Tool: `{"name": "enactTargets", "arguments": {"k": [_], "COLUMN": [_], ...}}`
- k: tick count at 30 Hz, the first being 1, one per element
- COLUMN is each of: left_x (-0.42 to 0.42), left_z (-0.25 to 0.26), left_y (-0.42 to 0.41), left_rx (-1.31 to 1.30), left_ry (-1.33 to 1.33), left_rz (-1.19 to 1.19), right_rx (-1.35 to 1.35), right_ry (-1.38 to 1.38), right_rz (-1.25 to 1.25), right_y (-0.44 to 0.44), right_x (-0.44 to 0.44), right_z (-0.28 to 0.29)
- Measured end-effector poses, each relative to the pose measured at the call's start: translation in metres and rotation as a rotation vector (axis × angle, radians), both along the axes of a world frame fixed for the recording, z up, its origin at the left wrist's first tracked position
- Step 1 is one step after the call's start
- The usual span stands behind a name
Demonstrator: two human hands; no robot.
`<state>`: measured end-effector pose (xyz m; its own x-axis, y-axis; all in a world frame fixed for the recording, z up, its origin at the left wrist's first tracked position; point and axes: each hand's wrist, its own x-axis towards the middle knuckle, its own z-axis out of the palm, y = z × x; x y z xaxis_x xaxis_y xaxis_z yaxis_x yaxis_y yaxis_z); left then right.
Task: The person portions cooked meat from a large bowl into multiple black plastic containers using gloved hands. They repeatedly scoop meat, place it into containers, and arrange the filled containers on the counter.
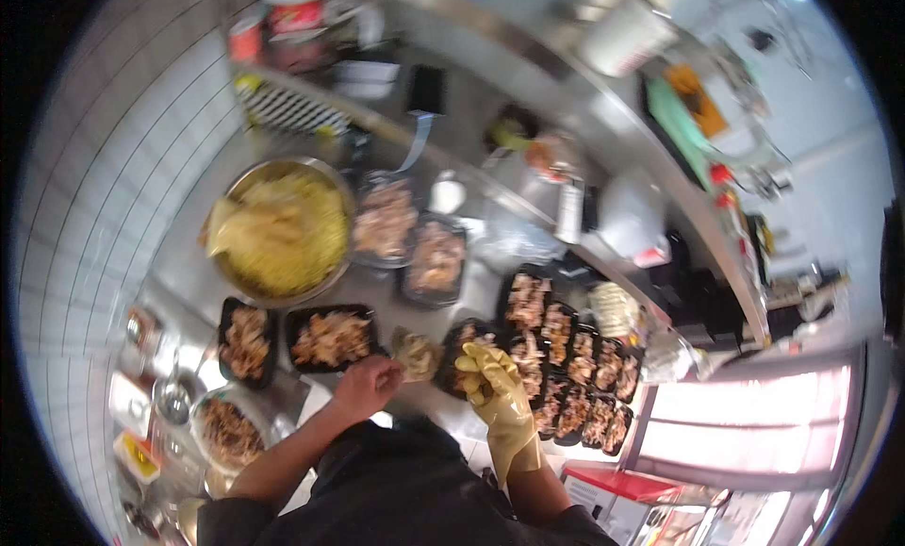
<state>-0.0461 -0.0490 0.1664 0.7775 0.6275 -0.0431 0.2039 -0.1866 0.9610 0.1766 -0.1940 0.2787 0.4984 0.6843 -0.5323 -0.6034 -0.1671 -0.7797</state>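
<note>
My left hand (pixel 368 388) is bare, its fingers curled in with nothing visible in them. It hovers by the near edge of a black tray of shredded meat (pixel 334 337). To its right, a crumpled pale-yellow item (pixel 413 353) lies on the steel counter; blur hides what it is. My right hand (pixel 493 387) wears a long yellow rubber glove. Its fingers are half bent and spread, and I see nothing between them. Under those fingers is another black tray of meat (pixel 452 355), partly covered by the glove. A third meat tray (pixel 245 342) sits at the left.
A large metal bowl of yellow shredded food (pixel 283 235) stands at the back left. Beside it are two lidded meat containers (pixel 385 219). Several filled black trays (pixel 583 355) crowd the right side. A white tub of meat (pixel 230 431) is near left. A steel shelf (pixel 523 210) overhangs the back.
</note>
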Motion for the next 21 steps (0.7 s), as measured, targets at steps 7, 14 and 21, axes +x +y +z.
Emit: {"name": "enactTargets", "arguments": {"k": [7, 14, 21], "left_x": [0.296, 0.506, 0.594], "left_z": [0.165, 0.216, 0.219], "left_y": [0.009, 0.016, 0.018], "left_rx": [0.497, 1.029, 1.039], "left_ry": [-0.349, -0.141, 0.220], "left_rz": [-0.316, -0.332, -0.575], "right_rx": [0.288, 0.348, 0.277], "right_ry": [0.069, 0.087, 0.095], "right_rz": [-0.354, -0.477, -0.670], "right_y": [-0.154, -0.261, -0.354], "right_x": [0.079, 0.122, 0.162], "right_z": [0.040, 0.035, -0.011]}}
